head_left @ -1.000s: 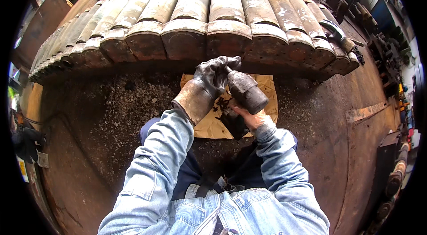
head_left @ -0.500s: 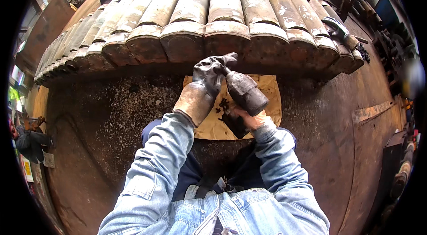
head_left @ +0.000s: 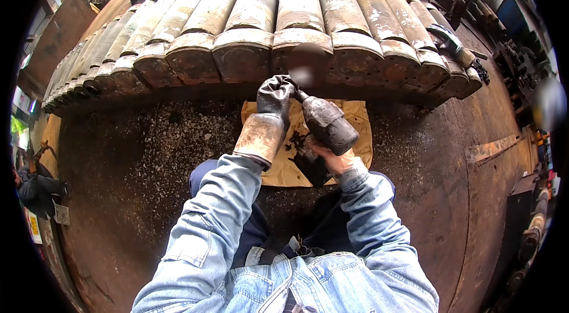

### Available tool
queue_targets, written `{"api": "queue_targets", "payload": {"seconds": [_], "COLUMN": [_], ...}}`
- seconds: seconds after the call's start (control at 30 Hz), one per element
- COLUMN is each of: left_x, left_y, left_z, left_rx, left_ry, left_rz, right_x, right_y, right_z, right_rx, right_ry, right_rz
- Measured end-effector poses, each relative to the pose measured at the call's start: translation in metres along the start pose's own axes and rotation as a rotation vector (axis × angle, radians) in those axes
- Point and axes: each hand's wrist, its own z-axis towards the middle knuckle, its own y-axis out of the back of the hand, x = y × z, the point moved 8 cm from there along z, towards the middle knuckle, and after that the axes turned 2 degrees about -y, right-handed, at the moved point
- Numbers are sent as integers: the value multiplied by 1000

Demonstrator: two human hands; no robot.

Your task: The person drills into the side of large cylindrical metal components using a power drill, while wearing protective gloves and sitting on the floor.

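Observation:
A dark, grimy cordless impact wrench (head_left: 329, 125) points up and slightly left, held by my bare right hand (head_left: 333, 159) with its fingers wrapped round the grip. My left hand (head_left: 274, 98) wears a black glove with a stained tan cuff. Its fingers curl closed at the wrench's narrow front end; what they pinch there is hidden. Just ahead is the dark end face of one block (head_left: 255, 63) in a long curved row, partly covered by a blurred patch. Beneath both hands lies brown paper (head_left: 358, 162), bearing small dark pieces (head_left: 290, 146) like bolts.
Worn grey cylinders (head_left: 300, 8) top the row, stretching from left to right. A glove-like item (head_left: 447, 40) rests on its right end, beside a dark chain (head_left: 482, 71). Grit (head_left: 178, 147) covers the rusty floor. Another person (head_left: 40, 185) is at the far left.
My left hand has drawn its fingers in and turned more upright, shifting slightly left at the wrench's tip. The wrench and right hand have barely moved.

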Motion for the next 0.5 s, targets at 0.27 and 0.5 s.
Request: {"api": "queue_targets", "payload": {"seconds": [0.27,0.5], "left_x": [15,49], "left_y": [22,28], "left_z": [-1,9], "left_rx": [-13,36], "left_ry": [1,1], "left_rz": [247,412], "right_x": [-25,-1], "right_y": [0,28], "right_z": [-3,-8], "right_rx": [-108,-195], "right_ry": [-165,-185], "right_rz": [551,730]}}
